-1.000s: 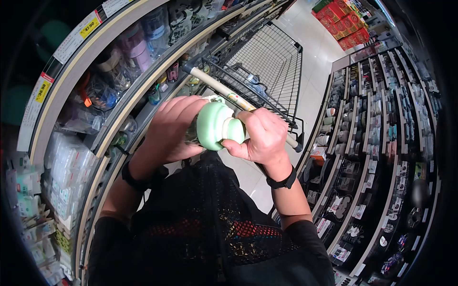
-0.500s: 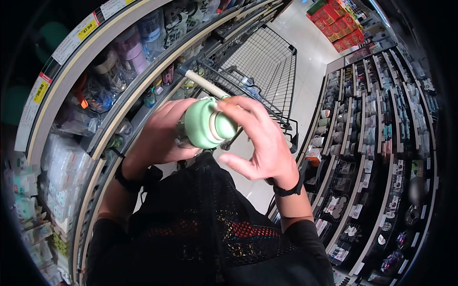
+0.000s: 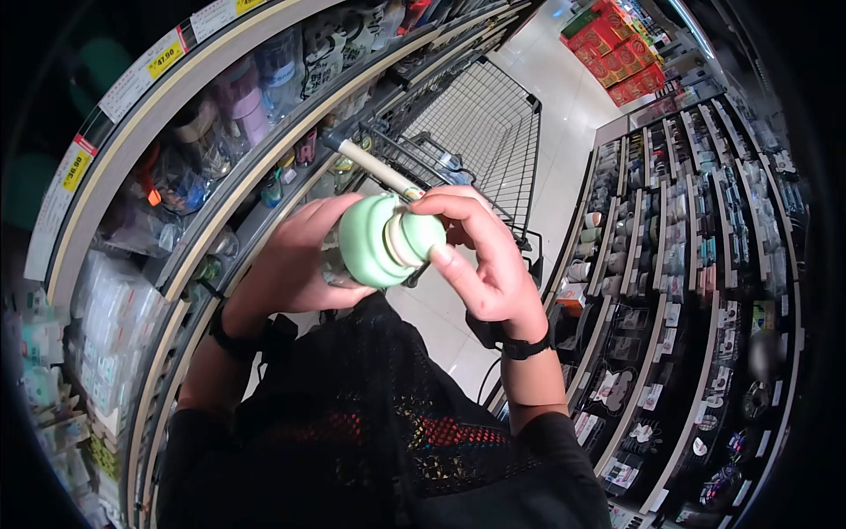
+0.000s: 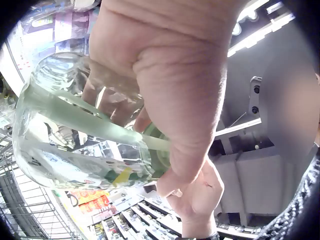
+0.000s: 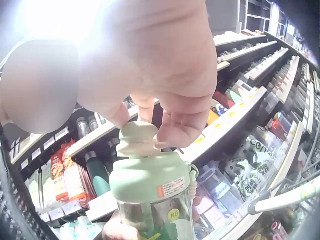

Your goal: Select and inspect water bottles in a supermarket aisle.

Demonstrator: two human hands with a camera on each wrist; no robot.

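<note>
A bottle with a pale green lid (image 3: pixel 368 240) and a clear body (image 4: pixel 85 135) is held in front of the chest. My left hand (image 3: pixel 295 260) grips the clear body, its fingers wrapped behind it in the left wrist view. The thumb and fingers of my right hand (image 3: pixel 485 264) pinch the round green cap (image 5: pixel 138 131) on top of the lid. A small white and orange label (image 5: pixel 171 187) is on the lid's side, and a straw-like green tube (image 4: pixel 95 122) shows inside the body.
A shopping cart (image 3: pixel 480 115) with a pale handle (image 3: pixel 374 167) stands just beyond the hands. Stocked shelves with price tags (image 3: pixel 165 60) run along the left, and more shelves (image 3: pixel 652 353) line the right. Red boxes (image 3: pixel 612 53) are stacked at the far end.
My right hand released the cap, opened and moved back, then took hold of it again. The bottle has shifted slightly to the left, still in my left hand.
</note>
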